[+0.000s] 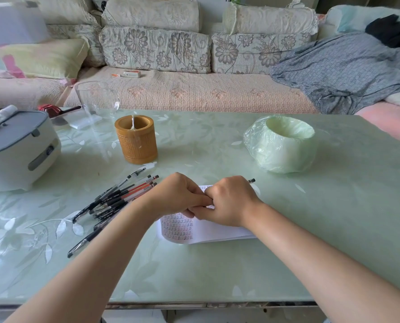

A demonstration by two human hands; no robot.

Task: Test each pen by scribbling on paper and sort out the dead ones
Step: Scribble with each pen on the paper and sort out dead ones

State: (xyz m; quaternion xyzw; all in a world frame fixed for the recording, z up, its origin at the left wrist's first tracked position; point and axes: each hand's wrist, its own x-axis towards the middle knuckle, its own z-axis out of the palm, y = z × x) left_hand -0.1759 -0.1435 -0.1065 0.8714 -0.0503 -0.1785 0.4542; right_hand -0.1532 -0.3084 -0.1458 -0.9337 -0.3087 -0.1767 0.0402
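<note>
Pens (115,199), black and red, lie in a loose heap on the left part of the table (217,271), just right of a white appliance with a grey lid (19,148). Behind the heap stands a bamboo holder (136,139), upright. Right of the heap, the left hand (178,197) hovers over the sheet of paper (217,233), fingers curled and touching the other hand; what it grips is hidden, so I cannot tell. The paper lies flat near the table's middle, its left part covered in rows of red and black marks. The right hand (229,201) is curled around one pen (251,181), whose dark end pokes out past the knuckles to the upper right. Farther right sits a round bin lined with a pale green bag (282,145).
</note>
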